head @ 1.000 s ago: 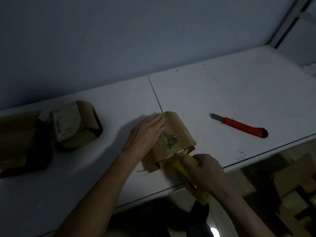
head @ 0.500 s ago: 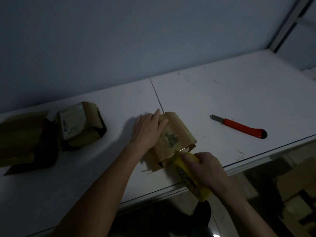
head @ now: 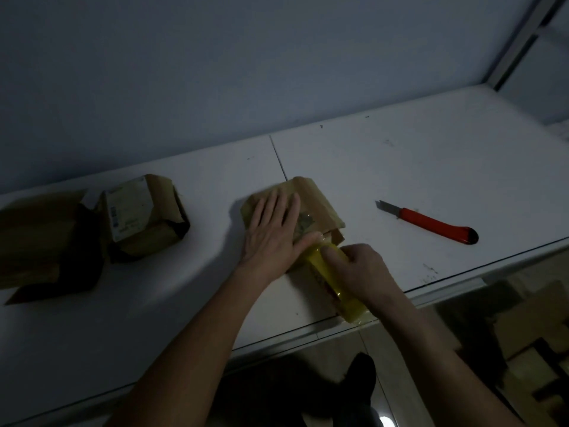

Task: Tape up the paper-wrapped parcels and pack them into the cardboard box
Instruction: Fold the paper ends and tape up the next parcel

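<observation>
A brown paper-wrapped parcel (head: pixel 320 201) lies in the middle of the white table (head: pixel 431 167). My left hand (head: pixel 274 232) rests flat on top of it, fingers straight. Just in front, my right hand (head: pixel 357 269) grips a yellow roll of tape (head: pixel 335 288) whose end meets the parcel's near edge. A second paper-wrapped parcel (head: pixel 144 217) with a pale label sits to the left. Beside that one, at the far left, lies an open cardboard box (head: pixel 40 238).
A red-handled utility knife (head: pixel 431 222) with its blade out lies on the table to the right of the parcel. The table's front edge (head: pixel 308 334) runs just behind the tape roll. Cardboard pieces (head: pixel 523 318) lie on the floor at the lower right.
My left hand has moved from the parcel's left side onto its top and now lies flat there. The right hand stays on the tape roll at the parcel's near edge.
</observation>
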